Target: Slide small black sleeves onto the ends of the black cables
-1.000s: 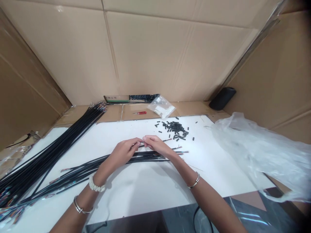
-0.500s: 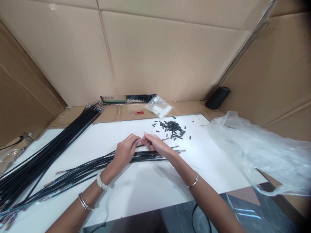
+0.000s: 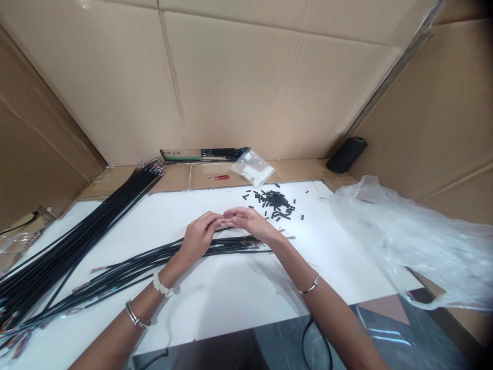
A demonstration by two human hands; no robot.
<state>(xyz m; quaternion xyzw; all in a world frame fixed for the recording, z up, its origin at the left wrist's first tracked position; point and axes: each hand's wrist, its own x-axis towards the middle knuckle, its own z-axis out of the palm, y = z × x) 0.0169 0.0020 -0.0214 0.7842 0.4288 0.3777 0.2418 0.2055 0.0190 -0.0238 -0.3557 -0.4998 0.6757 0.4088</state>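
Note:
My left hand point(image 3: 198, 234) is closed in a pinch above a bundle of black cables point(image 3: 162, 252) with coloured wire ends. Its fingertips meet those of my right hand point(image 3: 250, 223), whose fingers are bent together with the thumb below. Something small sits between the two sets of fingertips, too tiny and covered to name. A dark speck shows at the right fingers. Just beyond the right hand is a pile of short black tube pieces point(image 3: 275, 199), several of them scattered around it on the white tabletop point(image 3: 215, 298).
A thicker bundle of black cables point(image 3: 84, 221) lies along the left. At the back are a red-handled tool point(image 3: 220, 177), a clear plastic bag point(image 3: 253, 167) and a black roll point(image 3: 346, 154). Crumpled clear plastic sheeting point(image 3: 416, 241) covers the right side. Cardboard walls point(image 3: 239, 77) surround the table.
My right hand has turned so its fingers stretch further left over the thumb, still meeting the left fingertips. My left hand has barely moved. The view has shifted slightly.

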